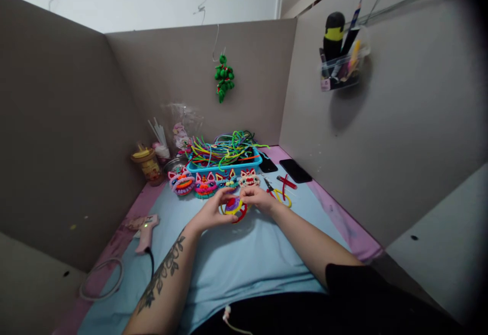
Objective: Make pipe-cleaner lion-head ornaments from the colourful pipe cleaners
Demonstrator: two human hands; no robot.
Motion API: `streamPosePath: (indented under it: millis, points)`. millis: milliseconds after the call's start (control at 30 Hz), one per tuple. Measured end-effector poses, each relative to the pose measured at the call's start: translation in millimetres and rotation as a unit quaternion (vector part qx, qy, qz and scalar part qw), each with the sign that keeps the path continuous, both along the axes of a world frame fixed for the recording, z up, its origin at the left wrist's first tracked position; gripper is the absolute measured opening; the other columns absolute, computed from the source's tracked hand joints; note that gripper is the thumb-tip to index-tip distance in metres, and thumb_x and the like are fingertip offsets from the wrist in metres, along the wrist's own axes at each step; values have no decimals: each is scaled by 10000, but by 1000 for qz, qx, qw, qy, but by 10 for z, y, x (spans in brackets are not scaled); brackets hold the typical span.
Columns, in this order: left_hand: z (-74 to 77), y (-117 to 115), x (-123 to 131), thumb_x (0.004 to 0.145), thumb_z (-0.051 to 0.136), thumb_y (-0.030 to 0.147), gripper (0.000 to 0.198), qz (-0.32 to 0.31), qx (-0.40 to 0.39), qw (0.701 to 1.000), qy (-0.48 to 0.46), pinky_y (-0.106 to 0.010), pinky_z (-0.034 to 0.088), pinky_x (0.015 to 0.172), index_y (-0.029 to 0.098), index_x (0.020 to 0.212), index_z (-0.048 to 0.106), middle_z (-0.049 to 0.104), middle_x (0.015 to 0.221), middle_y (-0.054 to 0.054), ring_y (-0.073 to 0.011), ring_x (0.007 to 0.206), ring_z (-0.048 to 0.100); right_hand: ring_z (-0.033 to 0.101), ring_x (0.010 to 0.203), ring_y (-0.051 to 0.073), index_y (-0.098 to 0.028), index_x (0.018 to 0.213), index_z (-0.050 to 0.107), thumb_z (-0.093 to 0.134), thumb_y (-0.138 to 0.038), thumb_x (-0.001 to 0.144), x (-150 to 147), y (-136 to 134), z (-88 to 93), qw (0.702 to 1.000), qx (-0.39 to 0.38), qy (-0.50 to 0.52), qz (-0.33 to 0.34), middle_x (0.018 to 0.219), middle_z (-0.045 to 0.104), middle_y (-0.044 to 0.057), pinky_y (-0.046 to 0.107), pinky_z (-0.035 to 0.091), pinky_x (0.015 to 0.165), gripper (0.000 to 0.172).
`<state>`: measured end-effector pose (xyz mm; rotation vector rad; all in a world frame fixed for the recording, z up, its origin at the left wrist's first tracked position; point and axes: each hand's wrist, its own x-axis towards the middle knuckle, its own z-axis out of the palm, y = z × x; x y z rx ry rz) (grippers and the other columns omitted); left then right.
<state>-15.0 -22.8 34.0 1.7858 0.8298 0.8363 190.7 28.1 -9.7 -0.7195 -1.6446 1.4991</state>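
Grey partition walls (57, 136) enclose a desk covered by a light blue mat (236, 264) with pink borders. At centre frame, the left hand (209, 212) and the right hand (259, 198) meet over the mat. Both are closed on a round pipe-cleaner piece (234, 207) of purple, yellow and red, and their fingertips pinch its opposite edges. The piece sits low over the mat, between the two hands.

Just above it stands a row of finished pipe-cleaner faces (206, 185). Behind the row is a blue tray (244, 165), which holds a loose heap of pipe cleaners (224, 149), mostly green, yellow and purple, that spill over its rim.

Left of the tray, a cup (162, 151) holds white sticks, and a brown lidded jar (147, 164) stands beside it.

At upper right, a clear holder (341, 70) fixed to the wall contains pens and a black-and-yellow object.

Yellow-handled cutters (280, 193) lie just right of the right hand, with two dark phones (295, 171) beyond them. A pink glue gun (147, 231) lies at lower left, well apart from both hands.
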Motion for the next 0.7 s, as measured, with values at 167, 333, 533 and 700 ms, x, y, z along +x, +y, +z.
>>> streamPosePath:
  millis: [167,333,533,700]
  points:
    - [-10,49,-17,682,712,313,653,53,90,994,33,-384,290,1072,217,1280,470,478,1346,-102,-241,1260,415,477,683,150,-187,664,560,578,-357,768,-21,-118,154,969,191,-50,-147,698,515,9,295,377,675,200]
    - [-76,101,-10,715,677,343,600,137,230,961,66,-393,236,1097,205,1268,488,446,1370,-111,-249,1303,349,473,871,209,-206,751,570,517,-206,809,-96,-258,195,869,402,-132,-259,803,535,47,374,348,847,78]
    - [-166,99,45,751,634,303,490,147,229,956,105,-389,322,1042,239,1225,526,547,1266,-93,-234,1193,472,471,846,205,-208,792,554,480,-175,833,-190,-233,42,869,407,-179,-219,816,542,48,352,364,792,91]
    - [-176,92,73,766,615,303,425,150,241,952,110,-364,345,1025,232,1181,555,523,1286,-98,-227,1204,463,480,835,194,-204,769,546,481,-194,841,-213,-192,9,881,388,-173,-208,797,536,39,335,370,781,97]
